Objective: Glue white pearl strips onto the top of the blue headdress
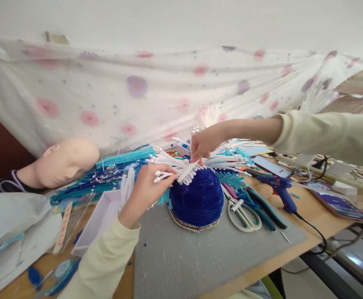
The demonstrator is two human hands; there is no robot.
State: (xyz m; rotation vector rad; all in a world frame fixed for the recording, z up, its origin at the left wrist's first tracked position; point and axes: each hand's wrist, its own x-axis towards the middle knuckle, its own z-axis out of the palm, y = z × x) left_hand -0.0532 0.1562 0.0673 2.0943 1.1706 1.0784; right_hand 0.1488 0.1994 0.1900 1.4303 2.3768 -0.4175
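Observation:
A dark blue, dome-shaped headpiece (197, 197) with a beaded lower rim stands on a grey mat (169, 257). White padded stems (186, 176) tipped with pearl beads fan out over its top. My left hand (152, 185) is at the left of the headpiece, its fingers pinched round white pearl-tipped stems. From above, my right hand (204, 143) reaches onto the top of the headpiece, fingers curled down and pressed on the white stems there. My fingers hide part of the stems they hold.
Scissors (245, 216), pliers (267, 207) and a blue glue gun (278, 189) lie to the right. A white box (97, 220) stands at the left, before a mannequin head (69, 162). Two phones or tablets, including a tablet (337, 199), lie at the far right.

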